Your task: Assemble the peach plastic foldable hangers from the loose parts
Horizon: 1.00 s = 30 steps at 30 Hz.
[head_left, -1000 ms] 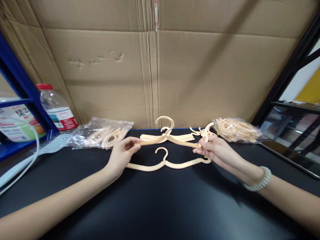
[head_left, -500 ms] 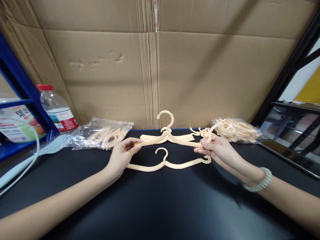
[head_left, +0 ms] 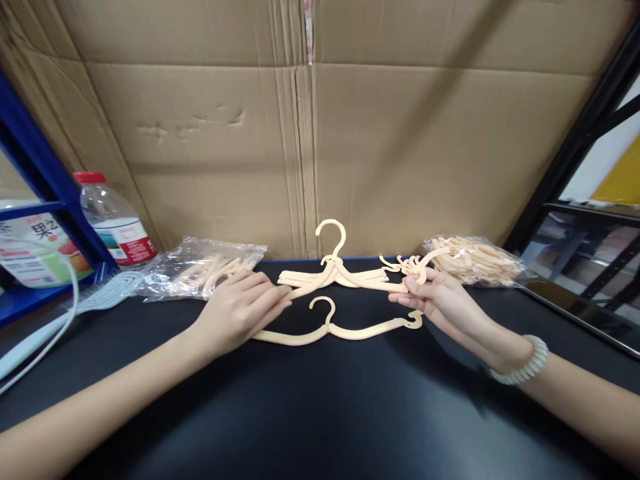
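Observation:
A cream plastic hanger [head_left: 334, 267] is held just above the black table [head_left: 320, 400], its hook up. My left hand [head_left: 239, 308] pinches its left arm with fingers pressed together. My right hand [head_left: 434, 299] pinches its right end. A second cream hanger [head_left: 340, 327] lies flat on the table in front of it, between my hands. A small stack of cream hangers [head_left: 370, 275] lies behind the held one.
A clear bag of cream parts [head_left: 200, 270] lies at the back left, another bag [head_left: 475, 259] at the back right. A water bottle [head_left: 113, 220] and blue shelf [head_left: 30, 167] stand at left. Cardboard [head_left: 310, 133] walls the back. A white cable [head_left: 65, 313] lies at left.
My left hand has turned palm-down and slid along the hanger's left arm, its fingers now laid over it. The held hanger has risen slightly and stands more upright. My right hand has barely moved.

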Tool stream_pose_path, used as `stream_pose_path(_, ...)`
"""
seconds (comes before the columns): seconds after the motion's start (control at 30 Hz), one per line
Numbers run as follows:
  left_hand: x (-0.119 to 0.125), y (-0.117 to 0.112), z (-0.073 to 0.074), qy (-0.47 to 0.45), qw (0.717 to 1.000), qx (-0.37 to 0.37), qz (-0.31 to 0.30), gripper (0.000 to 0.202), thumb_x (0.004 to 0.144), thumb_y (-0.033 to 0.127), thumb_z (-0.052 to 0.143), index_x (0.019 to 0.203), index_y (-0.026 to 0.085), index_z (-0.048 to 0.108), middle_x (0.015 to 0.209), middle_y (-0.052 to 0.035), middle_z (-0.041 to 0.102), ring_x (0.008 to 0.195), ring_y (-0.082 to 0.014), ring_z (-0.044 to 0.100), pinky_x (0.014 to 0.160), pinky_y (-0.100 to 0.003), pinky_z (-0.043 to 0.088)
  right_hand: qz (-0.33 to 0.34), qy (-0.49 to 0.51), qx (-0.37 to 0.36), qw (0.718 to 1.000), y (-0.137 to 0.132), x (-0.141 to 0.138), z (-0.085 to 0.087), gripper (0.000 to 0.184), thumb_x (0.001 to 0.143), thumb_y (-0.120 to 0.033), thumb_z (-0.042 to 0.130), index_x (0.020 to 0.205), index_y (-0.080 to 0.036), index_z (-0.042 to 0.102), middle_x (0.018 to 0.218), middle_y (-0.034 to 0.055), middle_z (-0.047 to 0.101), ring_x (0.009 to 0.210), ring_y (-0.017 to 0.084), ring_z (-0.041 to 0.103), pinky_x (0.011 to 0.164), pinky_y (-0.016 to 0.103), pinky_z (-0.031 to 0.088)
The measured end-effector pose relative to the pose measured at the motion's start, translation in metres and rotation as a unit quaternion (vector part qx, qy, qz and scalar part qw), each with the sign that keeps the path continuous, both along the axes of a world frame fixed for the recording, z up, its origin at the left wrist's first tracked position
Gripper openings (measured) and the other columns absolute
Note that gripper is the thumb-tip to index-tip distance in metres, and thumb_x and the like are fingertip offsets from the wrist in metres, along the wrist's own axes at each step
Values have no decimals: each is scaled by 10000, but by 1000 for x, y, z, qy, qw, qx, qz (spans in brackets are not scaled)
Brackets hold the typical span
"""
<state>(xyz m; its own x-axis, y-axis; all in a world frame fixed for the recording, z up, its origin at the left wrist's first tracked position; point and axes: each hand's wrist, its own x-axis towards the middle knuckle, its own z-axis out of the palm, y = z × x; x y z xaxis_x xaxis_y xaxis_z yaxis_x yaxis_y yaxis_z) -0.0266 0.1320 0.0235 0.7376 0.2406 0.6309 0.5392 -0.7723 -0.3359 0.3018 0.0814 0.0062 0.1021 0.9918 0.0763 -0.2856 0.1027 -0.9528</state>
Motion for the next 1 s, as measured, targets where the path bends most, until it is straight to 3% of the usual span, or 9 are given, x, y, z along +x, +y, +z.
stream_pose_path(0.1,0,-4,6,63,996,69,-6,141,918,182,530,881,128,654,676,-49,646,646,-195,594,625,-317,449,-1,2,4,1000,-1,0,0,343,556,-258,871,629,-170,547,672,-44,535,766,211,700,816,351,595)
stream_pose_path(0.27,4,-12,14,74,996,58,10,222,948,184,469,838,110,648,648,-61,601,607,-190,560,576,-301,423,9,5,17,1000,1,2,0,286,652,-290,825,707,-181,566,744,-20,606,790,202,705,737,293,584)
stream_pose_path(0.4,4,-15,18,100,994,-5,48,277,961,204,417,799,129,630,623,-46,574,598,-191,554,561,-292,400,16,0,20,1000,5,5,0,236,729,-365,760,830,-190,636,840,23,669,756,178,693,641,262,560)
stream_pose_path(0.53,2,-17,23,142,980,-92,102,237,927,201,432,757,161,592,640,-33,582,592,-192,561,556,-287,373,-2,-18,29,999,11,14,1,205,732,-325,756,888,-204,698,940,26,673,759,130,651,630,214,539)
stream_pose_path(0.73,-7,-17,32,160,963,-177,123,207,892,218,453,743,188,593,712,-37,603,592,-183,574,543,-288,346,25,-35,36,998,23,41,4,199,681,-333,795,835,-228,724,776,-13,653,702,106,600,602,191,526)
stream_pose_path(0.87,-13,-19,40,163,958,-204,116,170,864,256,529,718,202,596,688,-24,597,581,-182,567,530,-285,312,79,-132,16,988,24,59,12,228,625,-333,834,788,-209,732,732,-3,677,662,107,614,603,209,516)
stream_pose_path(1.0,-18,-26,43,187,945,-250,93,176,862,257,537,695,208,562,686,-22,581,600,-186,552,549,-282,324,133,-308,16,942,20,69,23,248,607,-352,831,783,-199,746,767,36,723,703,163,656,668,291,525)
